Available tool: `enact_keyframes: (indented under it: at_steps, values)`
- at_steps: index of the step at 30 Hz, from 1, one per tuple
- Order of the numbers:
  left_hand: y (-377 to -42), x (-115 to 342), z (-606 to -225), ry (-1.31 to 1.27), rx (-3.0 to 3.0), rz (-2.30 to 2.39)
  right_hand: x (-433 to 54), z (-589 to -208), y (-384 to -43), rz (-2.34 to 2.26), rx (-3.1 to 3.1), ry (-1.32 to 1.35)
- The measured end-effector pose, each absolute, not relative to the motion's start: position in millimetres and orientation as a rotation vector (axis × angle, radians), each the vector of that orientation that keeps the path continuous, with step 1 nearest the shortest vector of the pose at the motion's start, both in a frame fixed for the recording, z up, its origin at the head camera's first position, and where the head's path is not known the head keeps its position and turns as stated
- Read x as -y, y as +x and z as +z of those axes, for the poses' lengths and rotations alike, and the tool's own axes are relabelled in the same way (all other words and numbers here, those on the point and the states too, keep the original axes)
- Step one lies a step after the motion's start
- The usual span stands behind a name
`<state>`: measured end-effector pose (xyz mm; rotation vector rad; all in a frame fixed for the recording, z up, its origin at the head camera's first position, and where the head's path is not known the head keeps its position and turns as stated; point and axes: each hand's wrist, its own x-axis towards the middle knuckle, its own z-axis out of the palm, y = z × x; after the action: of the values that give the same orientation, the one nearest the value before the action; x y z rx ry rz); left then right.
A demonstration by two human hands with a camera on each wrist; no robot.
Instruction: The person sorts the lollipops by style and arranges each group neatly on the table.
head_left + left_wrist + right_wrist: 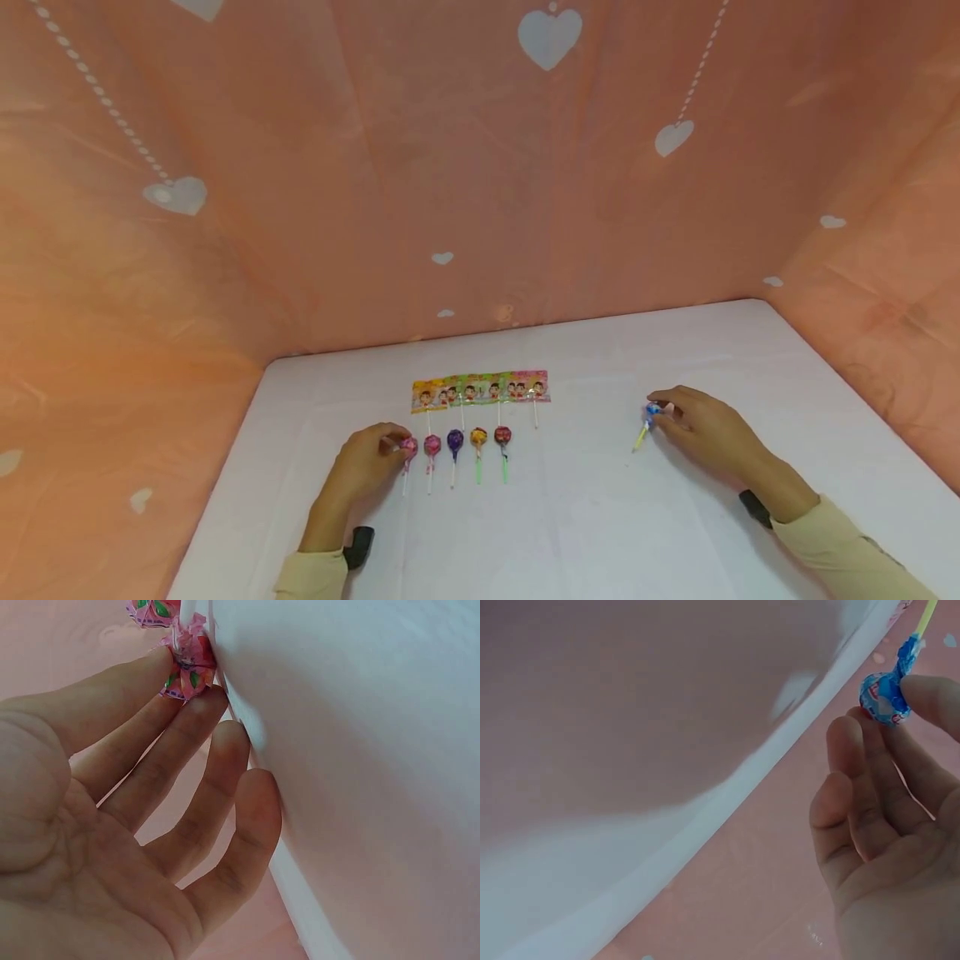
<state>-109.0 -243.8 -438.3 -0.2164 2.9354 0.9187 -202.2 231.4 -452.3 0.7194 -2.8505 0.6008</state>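
My left hand (366,460) pinches a pink lollipop (408,447) by its wrapped head, at the left end of a row. In the left wrist view the thumb and fingertips meet around that pink wrapper (189,667). To its right lie a second pink lollipop (432,446), a purple one (455,441), a yellow-orange one (478,436) and a red one (503,435), sticks toward me. Well to the right, my right hand (708,431) holds a blue lollipop (885,697) between thumb and fingers, its yellow stick slanting toward me.
Behind the row lie several flat lollipops in yellow, green and pink packets (480,390), overlapping, with white sticks toward me. The white table (585,517) ends at an orange-pink cloth (465,167) with white hearts at the back and sides.
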Motion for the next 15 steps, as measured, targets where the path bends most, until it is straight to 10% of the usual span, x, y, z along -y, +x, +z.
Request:
enact_keyframes:
  at_steps: [15]
  values:
    - [-109.9,243.8,-440.5,-0.207,-2.959,0.899,-186.9,-459.6,-210.9,0.665,2.804,0.833]
